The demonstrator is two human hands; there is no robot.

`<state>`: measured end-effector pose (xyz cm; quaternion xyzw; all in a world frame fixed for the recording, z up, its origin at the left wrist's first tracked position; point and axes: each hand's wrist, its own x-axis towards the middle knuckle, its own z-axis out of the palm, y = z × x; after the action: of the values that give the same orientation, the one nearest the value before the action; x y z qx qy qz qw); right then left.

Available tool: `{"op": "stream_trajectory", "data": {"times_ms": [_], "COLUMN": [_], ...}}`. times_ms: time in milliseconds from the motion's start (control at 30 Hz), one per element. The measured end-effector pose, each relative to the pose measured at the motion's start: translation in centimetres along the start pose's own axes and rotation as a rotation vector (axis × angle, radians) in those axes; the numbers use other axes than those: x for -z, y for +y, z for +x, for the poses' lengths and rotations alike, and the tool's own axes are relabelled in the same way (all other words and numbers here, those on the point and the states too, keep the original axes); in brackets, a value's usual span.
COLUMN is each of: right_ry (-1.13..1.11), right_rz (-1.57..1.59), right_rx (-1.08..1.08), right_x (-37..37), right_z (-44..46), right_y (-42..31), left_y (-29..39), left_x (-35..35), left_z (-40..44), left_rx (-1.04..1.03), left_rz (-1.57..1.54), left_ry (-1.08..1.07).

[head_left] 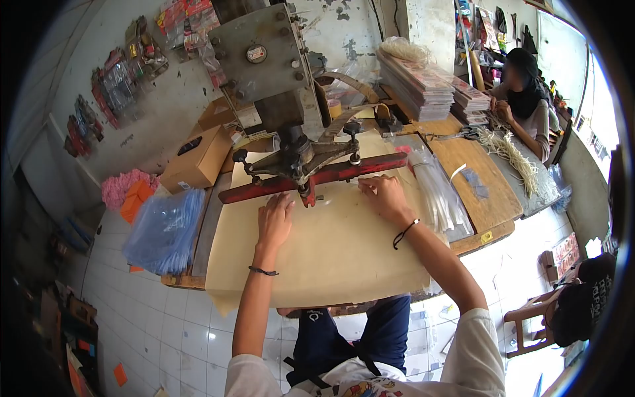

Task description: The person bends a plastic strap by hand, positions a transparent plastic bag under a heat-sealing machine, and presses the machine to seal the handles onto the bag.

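Bare hands rest on a tan sheet spread over a wooden tabletop, beneath the red bar of a heavy metal machine. The left hand lies just in front of the bar, its grip loosely curled; the right hand is half open near the bar's other end, fingers bent. Whether either grip pinches anything cannot be told, though a glint between them may be clear plastic.

The sheet looks thin and smooth, probably light, limp and a little slippery, more apt to crease than to break. Its near edge, which hangs over the front of the tabletop, seems the best place to take hold, with a hand at each corner to keep it flat.

Little can be read. A round badge on the machine shows no clear wording, a stack of printed cards is too small to make out, and pale lettering on dark cloth at far right is too blurred to read. No brand is legible.
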<state>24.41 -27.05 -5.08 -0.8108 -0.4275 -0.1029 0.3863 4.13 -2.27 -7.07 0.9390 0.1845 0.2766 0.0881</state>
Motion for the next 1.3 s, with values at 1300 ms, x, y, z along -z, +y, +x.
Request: {"op": "stream_trajectory", "data": {"times_ms": [1300], "right_ry": [-0.246], "right_rz": [-0.331], "right_rx": [0.243], "right_x": [-4.2], "right_z": [-1.5], "right_y": [-3.2], "left_y": [-2.0], "left_x": [-0.1], "left_z": [1.4], "left_rx": [0.262], "left_rz": [0.139], "left_ry": [-0.282]}}
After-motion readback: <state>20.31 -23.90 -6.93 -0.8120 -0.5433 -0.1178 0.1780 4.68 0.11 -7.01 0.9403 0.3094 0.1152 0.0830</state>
